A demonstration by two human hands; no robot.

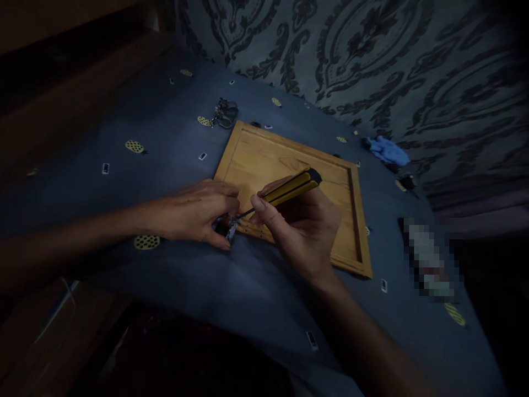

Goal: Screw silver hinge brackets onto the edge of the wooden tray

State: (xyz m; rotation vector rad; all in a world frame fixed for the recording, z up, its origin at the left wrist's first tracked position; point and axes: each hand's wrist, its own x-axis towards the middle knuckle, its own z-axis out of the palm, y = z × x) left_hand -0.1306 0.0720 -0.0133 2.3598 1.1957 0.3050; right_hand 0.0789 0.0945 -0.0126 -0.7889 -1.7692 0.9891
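Observation:
A framed wooden panel point(285, 158), like a small cabinet door, lies flat on the blue cloth. At its near left corner, my left hand point(198, 212) grips a small metal hinge point(232, 230) between thumb and fingers. My right hand point(303, 229) is wrapped round a screwdriver point(291, 186) with a yellow and black handle. The tool is tilted, its thin shaft pointing down and left to the hinge. Whether the tip sits in a screw is too small to tell. Several small dark holes show in the panel's near edge, right of the hinge.
A cluster of metal parts point(225, 113) lies beyond the panel's far left corner. To the right are a crumpled blue cloth or glove point(387, 150) and a blurred-out flat object point(430, 259). A patterned wall point(372, 60) rises behind; wooden furniture point(82, 71) stands at the left.

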